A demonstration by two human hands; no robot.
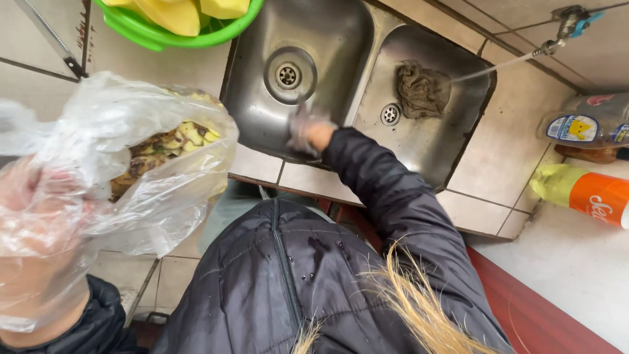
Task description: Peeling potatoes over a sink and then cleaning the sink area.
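Tiled counter (504,141) surrounds a steel double sink (327,39). Left hand (39,223), in a clear glove, is closed around the gathered neck of a clear plastic bag (157,164) of peelings, held left of the sink. Right hand (308,128), gloved, rests inside the sink's near edge; its grip cannot be told. Grey rag (422,88) lies in the sink's right basin. Green bowl (177,33) sits left of the sink.

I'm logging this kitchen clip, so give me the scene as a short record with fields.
left hand: left hand, in a clear glove, grips a plastic bag of peelings
right hand: right hand, gloved, reaches into the left sink basin, grip blurred
right basin: crumpled rag near the drain
counter: green bowl of yellow pieces, bottles at right
tap: tap running a thin stream
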